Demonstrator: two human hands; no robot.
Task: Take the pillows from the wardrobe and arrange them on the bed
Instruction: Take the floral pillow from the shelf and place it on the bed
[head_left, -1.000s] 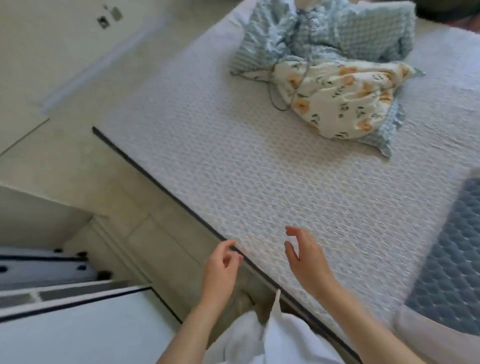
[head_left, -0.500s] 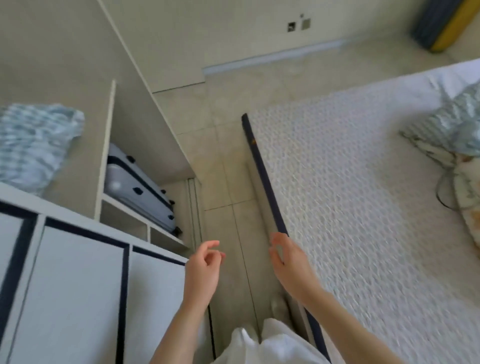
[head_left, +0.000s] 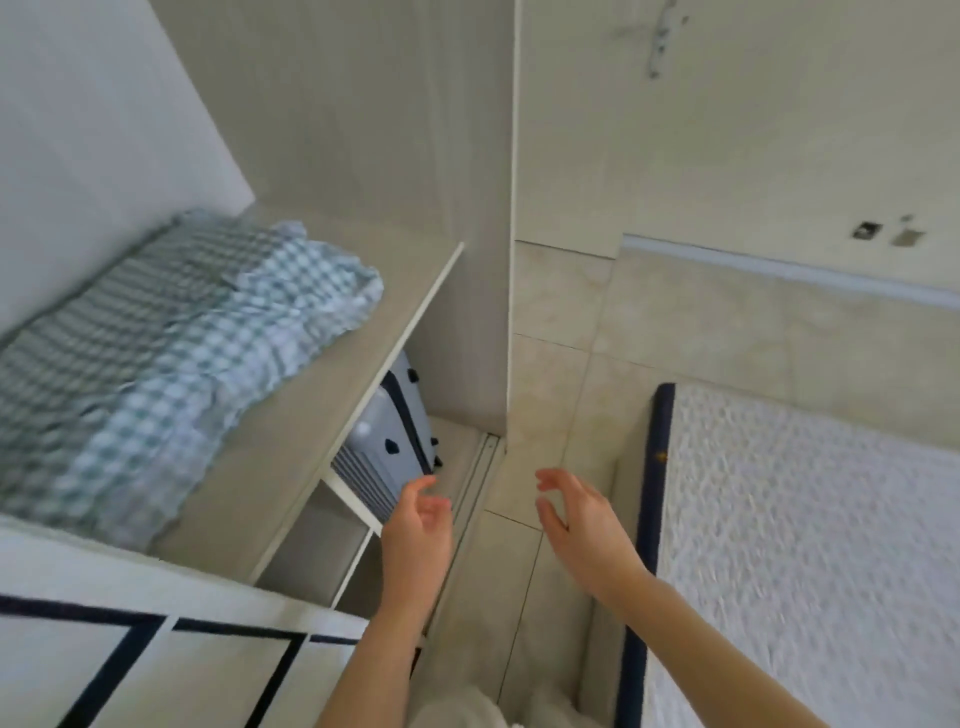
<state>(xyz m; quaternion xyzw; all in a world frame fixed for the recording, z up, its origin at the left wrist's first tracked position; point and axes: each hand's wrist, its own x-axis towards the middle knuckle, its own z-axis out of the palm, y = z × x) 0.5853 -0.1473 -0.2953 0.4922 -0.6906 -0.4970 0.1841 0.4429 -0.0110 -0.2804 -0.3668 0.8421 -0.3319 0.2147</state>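
At the far left, the open wardrobe (head_left: 363, 130) holds a pillow (head_left: 171, 358) lying flat on its upper shelf (head_left: 332, 384), filling most of the shelf's left part and stopping short of the front edge. The pillow wears a green-and-white checked cover, rumpled, with a frilled edge at its right end; the picture is blurred there, so finer detail cannot be told. In the compartment under the shelf a pale grey suitcase (head_left: 384, 447) with dark trim stands tilted on the wardrobe's bottom. Below it, at the lower left, a white panel (head_left: 156, 660) with dark lines crosses the view. The left hand (head_left: 418, 530) hangs in front of the lower compartment, fingers loosely curled and apart, holding nothing. The right hand (head_left: 582, 519) hovers over the tiled floor (head_left: 561, 364), fingers spread and bent, also empty. At the right lies the bed (head_left: 805, 545), a white textured cover with a dark border along its near edge.
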